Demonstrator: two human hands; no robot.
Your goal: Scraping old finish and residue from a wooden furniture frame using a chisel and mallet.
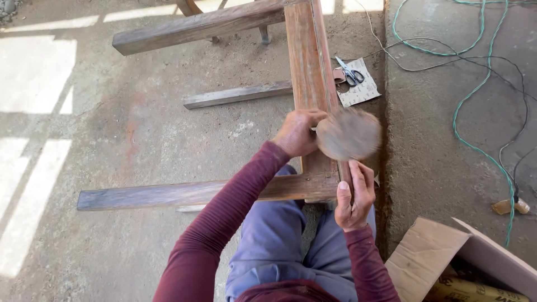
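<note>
Left hand gripped the sanding tool, its round disc blurred with spin and pressed on the long rail of the wooden frame. Right hand clasped the frame's corner joint, fingers wrapped over the edge, steadying it. Frame lay on the concrete floor. Far rail looked paler and smoother; side rails remained grey and weathered, so sanding judged partly done. Scissors lay on a sandpaper sheet nearby.

An open brown cardboard box sits on the concrete floor at the lower right, flaps spread. Inside lie tan packets with dark print, partly cut off by the edge.
</note>
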